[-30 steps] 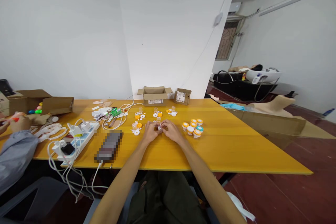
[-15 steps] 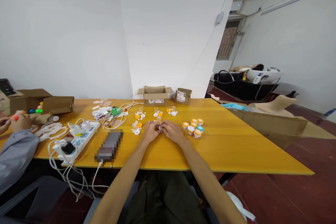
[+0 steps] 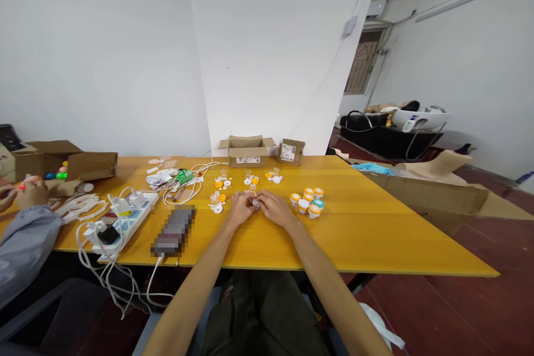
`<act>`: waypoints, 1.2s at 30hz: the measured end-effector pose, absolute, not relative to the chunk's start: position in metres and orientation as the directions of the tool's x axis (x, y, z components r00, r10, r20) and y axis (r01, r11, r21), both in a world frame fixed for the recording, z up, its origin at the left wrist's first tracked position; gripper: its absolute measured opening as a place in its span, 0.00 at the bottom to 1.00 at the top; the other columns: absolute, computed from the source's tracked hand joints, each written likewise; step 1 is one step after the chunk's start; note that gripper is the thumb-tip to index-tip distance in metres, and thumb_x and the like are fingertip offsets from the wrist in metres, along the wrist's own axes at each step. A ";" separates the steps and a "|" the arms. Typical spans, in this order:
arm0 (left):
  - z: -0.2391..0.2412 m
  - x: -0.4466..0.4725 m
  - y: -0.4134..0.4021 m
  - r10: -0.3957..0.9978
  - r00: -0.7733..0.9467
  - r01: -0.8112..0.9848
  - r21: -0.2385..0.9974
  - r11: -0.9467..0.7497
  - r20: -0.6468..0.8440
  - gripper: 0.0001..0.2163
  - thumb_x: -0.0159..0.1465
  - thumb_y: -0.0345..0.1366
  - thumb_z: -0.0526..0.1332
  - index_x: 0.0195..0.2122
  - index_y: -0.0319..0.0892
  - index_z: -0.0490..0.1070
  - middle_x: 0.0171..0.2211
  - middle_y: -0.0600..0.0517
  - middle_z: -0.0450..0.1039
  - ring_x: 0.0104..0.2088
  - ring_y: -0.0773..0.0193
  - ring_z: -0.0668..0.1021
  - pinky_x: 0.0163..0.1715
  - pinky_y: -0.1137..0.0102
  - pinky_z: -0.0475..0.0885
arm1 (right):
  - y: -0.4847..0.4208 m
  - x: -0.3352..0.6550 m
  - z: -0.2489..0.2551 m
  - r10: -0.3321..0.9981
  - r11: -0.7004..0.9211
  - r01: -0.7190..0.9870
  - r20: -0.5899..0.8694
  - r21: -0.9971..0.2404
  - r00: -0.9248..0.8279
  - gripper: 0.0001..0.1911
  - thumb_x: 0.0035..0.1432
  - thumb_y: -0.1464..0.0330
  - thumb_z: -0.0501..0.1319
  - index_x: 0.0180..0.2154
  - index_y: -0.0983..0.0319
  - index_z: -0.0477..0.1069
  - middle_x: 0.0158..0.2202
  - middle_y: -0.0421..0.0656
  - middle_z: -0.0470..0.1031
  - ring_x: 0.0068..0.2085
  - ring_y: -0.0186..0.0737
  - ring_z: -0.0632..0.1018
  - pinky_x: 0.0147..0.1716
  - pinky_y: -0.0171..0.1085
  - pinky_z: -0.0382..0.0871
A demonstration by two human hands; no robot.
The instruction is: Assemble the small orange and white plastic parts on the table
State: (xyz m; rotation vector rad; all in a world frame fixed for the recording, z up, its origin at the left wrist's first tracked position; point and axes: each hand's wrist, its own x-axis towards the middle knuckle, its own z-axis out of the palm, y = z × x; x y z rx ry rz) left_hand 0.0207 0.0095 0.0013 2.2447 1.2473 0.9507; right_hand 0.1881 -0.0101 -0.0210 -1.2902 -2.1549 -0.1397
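Note:
Above the middle of the table, my left hand (image 3: 241, 208) and my right hand (image 3: 272, 206) meet, fingers closed around a small pale plastic piece (image 3: 255, 202). Its exact kind is too small to make out, and fingers cover part of it. Just behind my fingers stands a clear cup (image 3: 252, 188). To the left lies a group of loose parts with an orange ring (image 3: 222, 198) and a white disc (image 3: 218, 208). Similar groups with clear cups (image 3: 248, 173) lie farther back. Right of my right hand sit several small jars with orange, white and teal lids (image 3: 307, 200).
Two cardboard boxes, one open (image 3: 246, 151) and one smaller (image 3: 291, 152), stand against the wall. A power strip (image 3: 129, 225) with tangled cables and a dark blurred device (image 3: 173, 232) lie to the left. At far left, another person's hand (image 3: 32, 192) works beside an open carton (image 3: 92, 166).
My hands stay in almost the same place, with only a slight shift of the fingers around the small piece. The view has barely moved.

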 end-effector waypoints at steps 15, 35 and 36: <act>-0.007 0.019 0.015 0.851 0.357 0.522 0.674 -0.524 0.385 0.09 0.53 0.33 0.70 0.36 0.48 0.81 0.32 0.53 0.80 0.44 0.54 0.75 0.47 0.63 0.69 | -0.013 0.190 -0.018 0.774 0.502 0.843 0.534 -0.192 -0.340 0.13 0.65 0.73 0.54 0.43 0.59 0.76 0.47 0.47 0.79 0.50 0.42 0.78 0.50 0.41 0.73; -0.010 0.020 0.018 0.838 0.374 0.464 0.702 -0.540 0.398 0.10 0.53 0.32 0.69 0.38 0.47 0.80 0.33 0.51 0.79 0.45 0.54 0.75 0.50 0.61 0.71 | -0.015 0.187 -0.018 0.804 0.449 0.882 0.496 -0.146 -0.327 0.11 0.65 0.72 0.56 0.44 0.60 0.75 0.47 0.49 0.79 0.50 0.44 0.78 0.49 0.41 0.73; -0.010 0.020 0.018 0.838 0.375 0.465 0.702 -0.539 0.396 0.10 0.53 0.32 0.69 0.38 0.47 0.80 0.33 0.51 0.79 0.46 0.54 0.75 0.50 0.61 0.71 | -0.015 0.186 -0.017 0.809 0.443 0.884 0.491 -0.148 -0.323 0.10 0.65 0.72 0.56 0.45 0.60 0.75 0.47 0.49 0.79 0.50 0.44 0.78 0.49 0.41 0.72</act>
